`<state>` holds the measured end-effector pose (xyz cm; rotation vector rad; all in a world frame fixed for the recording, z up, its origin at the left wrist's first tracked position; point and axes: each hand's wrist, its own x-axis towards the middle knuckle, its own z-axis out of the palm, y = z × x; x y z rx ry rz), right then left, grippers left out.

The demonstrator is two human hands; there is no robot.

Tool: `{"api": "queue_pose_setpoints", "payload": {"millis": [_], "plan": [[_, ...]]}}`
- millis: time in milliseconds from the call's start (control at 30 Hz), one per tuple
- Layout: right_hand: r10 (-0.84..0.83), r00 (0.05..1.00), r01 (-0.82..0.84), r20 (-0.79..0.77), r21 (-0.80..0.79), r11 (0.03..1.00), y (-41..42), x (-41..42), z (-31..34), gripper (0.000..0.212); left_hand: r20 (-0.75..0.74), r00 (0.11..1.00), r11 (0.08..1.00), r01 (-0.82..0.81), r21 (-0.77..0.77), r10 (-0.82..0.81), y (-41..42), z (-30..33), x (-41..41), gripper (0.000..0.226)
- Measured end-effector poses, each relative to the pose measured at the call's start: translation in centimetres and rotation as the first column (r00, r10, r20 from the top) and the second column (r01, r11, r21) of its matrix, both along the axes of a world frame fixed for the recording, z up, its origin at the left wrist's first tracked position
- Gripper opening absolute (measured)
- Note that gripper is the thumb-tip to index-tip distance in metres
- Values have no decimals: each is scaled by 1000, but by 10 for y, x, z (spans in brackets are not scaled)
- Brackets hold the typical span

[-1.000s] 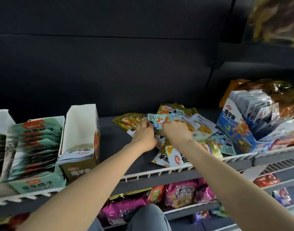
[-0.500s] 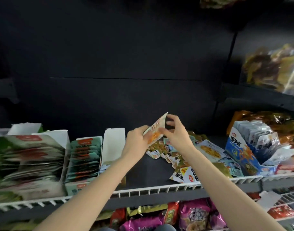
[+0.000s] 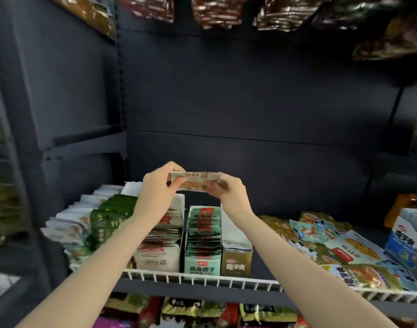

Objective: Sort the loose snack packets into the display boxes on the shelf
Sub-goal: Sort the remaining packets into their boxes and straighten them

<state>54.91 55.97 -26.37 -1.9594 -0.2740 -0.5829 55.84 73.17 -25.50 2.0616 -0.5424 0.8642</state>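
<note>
My left hand [image 3: 155, 192] and my right hand [image 3: 228, 191] hold one pale snack packet [image 3: 194, 180] with an orange picture between them, level, above the row of display boxes. Below it stand a white box [image 3: 159, 259] of red-and-white packets, a teal box [image 3: 202, 263] full of green packets, and a gold box [image 3: 236, 265] holding few packets. A heap of loose packets [image 3: 325, 242] lies on the shelf to the right. The white box's back part is hidden by my left arm.
A white wire rail [image 3: 202, 279] edges the shelf front. Dark green packets [image 3: 110, 216] and white packets [image 3: 68, 223] sit at the left. A blue display box [image 3: 406, 245] stands at far right. Bagged snacks hang overhead [image 3: 217, 10] and fill the shelf below [image 3: 191, 311].
Both hands lifted one packet out of the loose heap and carried it left, to above the display boxes. The view swung left and upward with them.
</note>
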Motion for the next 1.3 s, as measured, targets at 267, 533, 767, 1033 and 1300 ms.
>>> {"api": "queue_pose_setpoints", "payload": {"millis": [267,533,767,1033,1300], "plan": [[36,989,-53,-141,-120,991,58,21,-4,12,-159,985,996,-57,75,69,62,-9,14,16],[-15,1000,3,-25,-430,903,61,21,-5,11,-166,984,976,-32,217,69,72,-16,13,9],[146,970,-208,-192,-354,912,47,14,-4,21,-134,980,897,-74,435,145,58,-11,4,19],[-117,986,87,-117,-239,967,-40,-3,-13,19,-119,992,934,73,349,-33,-55,-5,-7,30],[-511,810,397,-288,-372,839,-177,-26,-78,24,-441,879,890,337,307,-181,-227,-62,-3,31]]}}
